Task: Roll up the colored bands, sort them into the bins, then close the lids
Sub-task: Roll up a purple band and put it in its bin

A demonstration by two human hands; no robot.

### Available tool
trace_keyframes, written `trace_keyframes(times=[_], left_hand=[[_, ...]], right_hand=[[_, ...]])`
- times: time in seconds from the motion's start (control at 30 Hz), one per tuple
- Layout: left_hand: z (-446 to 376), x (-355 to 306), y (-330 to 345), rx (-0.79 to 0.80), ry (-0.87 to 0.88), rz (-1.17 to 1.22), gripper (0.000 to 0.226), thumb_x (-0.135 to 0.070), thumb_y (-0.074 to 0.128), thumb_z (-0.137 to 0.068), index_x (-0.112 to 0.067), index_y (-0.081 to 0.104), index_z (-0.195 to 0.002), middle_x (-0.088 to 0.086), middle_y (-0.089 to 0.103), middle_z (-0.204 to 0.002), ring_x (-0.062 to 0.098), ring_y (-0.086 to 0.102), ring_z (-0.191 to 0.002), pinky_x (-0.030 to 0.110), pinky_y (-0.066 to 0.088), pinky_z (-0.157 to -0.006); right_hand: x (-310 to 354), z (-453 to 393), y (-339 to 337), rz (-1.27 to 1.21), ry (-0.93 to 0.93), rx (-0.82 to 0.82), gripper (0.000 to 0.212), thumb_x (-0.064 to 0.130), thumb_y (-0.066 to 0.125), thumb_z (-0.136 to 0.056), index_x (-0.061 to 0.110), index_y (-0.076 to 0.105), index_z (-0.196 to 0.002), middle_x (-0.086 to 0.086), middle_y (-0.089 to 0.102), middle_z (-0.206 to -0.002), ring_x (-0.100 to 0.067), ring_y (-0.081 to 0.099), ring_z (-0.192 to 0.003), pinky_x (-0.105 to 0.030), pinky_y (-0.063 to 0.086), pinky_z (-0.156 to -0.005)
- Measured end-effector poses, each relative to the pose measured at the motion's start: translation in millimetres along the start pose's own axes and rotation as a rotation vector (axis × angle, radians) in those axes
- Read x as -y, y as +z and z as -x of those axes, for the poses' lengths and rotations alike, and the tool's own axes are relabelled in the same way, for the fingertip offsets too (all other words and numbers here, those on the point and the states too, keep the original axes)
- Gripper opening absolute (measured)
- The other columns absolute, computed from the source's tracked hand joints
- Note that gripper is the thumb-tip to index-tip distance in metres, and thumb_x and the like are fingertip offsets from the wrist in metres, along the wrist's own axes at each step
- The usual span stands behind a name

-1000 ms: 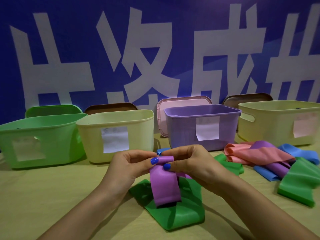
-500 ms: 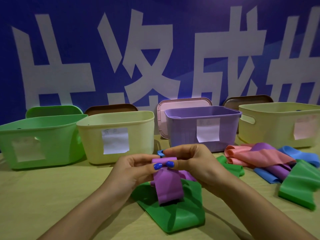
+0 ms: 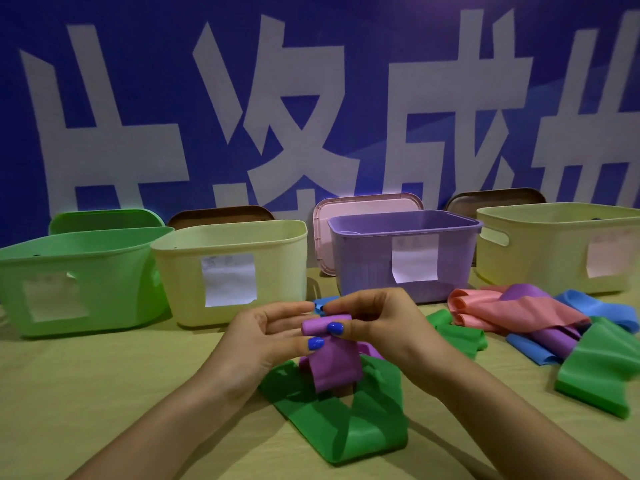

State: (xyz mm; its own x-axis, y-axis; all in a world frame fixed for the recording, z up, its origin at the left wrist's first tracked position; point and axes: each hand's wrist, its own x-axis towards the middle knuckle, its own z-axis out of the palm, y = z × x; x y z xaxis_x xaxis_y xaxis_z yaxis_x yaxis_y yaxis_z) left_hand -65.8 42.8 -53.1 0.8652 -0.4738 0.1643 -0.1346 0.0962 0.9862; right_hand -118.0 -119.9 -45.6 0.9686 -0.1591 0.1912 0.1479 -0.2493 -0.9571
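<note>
I hold a purple band (image 3: 334,367) above the table, its top end wound into a small roll and its tail hanging down. My left hand (image 3: 263,337) pinches the roll from the left, and my right hand (image 3: 377,323) pinches it from the right. A green band (image 3: 343,420) lies flat on the table under them. A heap of pink, purple, blue and green bands (image 3: 540,327) lies to the right. Open bins stand in a row behind: green bin (image 3: 104,271), cream bin (image 3: 277,244), purple bin (image 3: 457,258), second cream bin (image 3: 554,244).
Lids lean against the blue banner behind the bins: green lid (image 3: 104,220), brown lid (image 3: 221,214), pink lid (image 3: 367,206), second brown lid (image 3: 495,199). A blue band end (image 3: 323,301) peeks out behind my fingers. Each bin has a paper label.
The roll at the top of the purple band has grown thicker and the hanging tail has become shorter as both hands wind it up.
</note>
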Motion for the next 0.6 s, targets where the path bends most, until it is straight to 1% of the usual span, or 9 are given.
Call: trace_keyframes(times=[0.07, 0.17, 0.27, 0.33, 0.43, 0.5, 0.6], left_hand=[[-0.5, -1.7, -2.1, 0.043, -0.055, 0.068, 0.035, -0.001, 0.072, -0.056, -0.004, 0.072, -0.091, 0.016, 0.073, -0.093, 0.025, 0.071, -0.085, 0.031, 0.058, -0.077], [-1.5, -2.6, -3.1, 0.049, -0.057, 0.105, 0.019, -0.008, 0.07, -0.06, -0.006, 0.077, -0.078, 0.017, 0.073, -0.091, 0.025, 0.072, -0.084, 0.03, 0.059, -0.074], [-0.8, -1.5, -1.8, -0.004, -0.003, 0.04, 0.021, -0.007, 0.072, -0.055, -0.01, 0.077, -0.075, 0.015, 0.074, -0.09, 0.024, 0.071, -0.085, 0.03, 0.059, -0.075], [-0.6, -0.7, -2.3, -0.043, 0.047, -0.045, 0.024, -0.005, 0.075, -0.051, -0.013, 0.077, -0.074, 0.012, 0.075, -0.086, 0.021, 0.072, -0.084, 0.027, 0.058, -0.073], [-1.3, -0.7, -3.0, -0.053, 0.068, -0.106, 0.027, -0.001, 0.075, -0.055, -0.011, 0.076, -0.08, 0.008, 0.075, -0.085, 0.018, 0.072, -0.084, 0.026, 0.056, -0.071], [-0.7, -0.1, -2.3, -0.051, 0.067, -0.091, 0.028, 0.005, 0.074, -0.057, -0.006, 0.074, -0.083, 0.009, 0.075, -0.084, 0.018, 0.072, -0.081, 0.022, 0.057, -0.067], [0.5, 0.2, -0.3, -0.033, 0.064, -0.055, 0.036, 0.002, 0.074, -0.055, -0.005, 0.072, -0.09, 0.01, 0.075, -0.088, 0.019, 0.072, -0.083, 0.02, 0.056, -0.067]], right_hand=[[0.8, -0.2, -0.6, -0.035, 0.003, -0.001, 0.02, 0.0, 0.068, -0.079, 0.015, 0.071, -0.092, -0.005, 0.072, -0.097, -0.021, 0.067, -0.095, -0.032, 0.057, -0.082], [0.6, -1.1, -2.1, -0.064, 0.008, 0.013, 0.023, -0.002, 0.068, -0.078, 0.014, 0.071, -0.094, -0.006, 0.072, -0.098, -0.023, 0.067, -0.097, -0.033, 0.057, -0.083], [1.3, -1.2, -2.6, -0.023, 0.035, 0.065, 0.028, -0.002, 0.066, -0.081, 0.012, 0.069, -0.105, -0.007, 0.071, -0.103, -0.022, 0.067, -0.099, -0.036, 0.055, -0.088], [2.0, 0.1, -1.6, 0.014, 0.046, 0.101, 0.027, 0.005, 0.065, -0.084, 0.013, 0.066, -0.11, -0.007, 0.07, -0.106, -0.021, 0.066, -0.101, -0.037, 0.053, -0.091], [2.1, 1.0, 0.1, 0.014, 0.038, 0.083, 0.015, 0.015, 0.061, -0.088, 0.018, 0.067, -0.101, -0.008, 0.069, -0.105, -0.021, 0.065, -0.099, -0.043, 0.051, -0.091], [1.5, 0.5, 0.0, 0.027, 0.034, 0.053, 0.013, 0.014, 0.06, -0.088, 0.018, 0.068, -0.097, -0.009, 0.07, -0.102, -0.02, 0.065, -0.097, -0.043, 0.053, -0.088], [0.2, -0.8, -1.8, -0.028, 0.044, 0.028, 0.012, 0.008, 0.061, -0.087, 0.015, 0.07, -0.093, -0.01, 0.071, -0.098, -0.023, 0.067, -0.096, -0.042, 0.055, -0.087]])
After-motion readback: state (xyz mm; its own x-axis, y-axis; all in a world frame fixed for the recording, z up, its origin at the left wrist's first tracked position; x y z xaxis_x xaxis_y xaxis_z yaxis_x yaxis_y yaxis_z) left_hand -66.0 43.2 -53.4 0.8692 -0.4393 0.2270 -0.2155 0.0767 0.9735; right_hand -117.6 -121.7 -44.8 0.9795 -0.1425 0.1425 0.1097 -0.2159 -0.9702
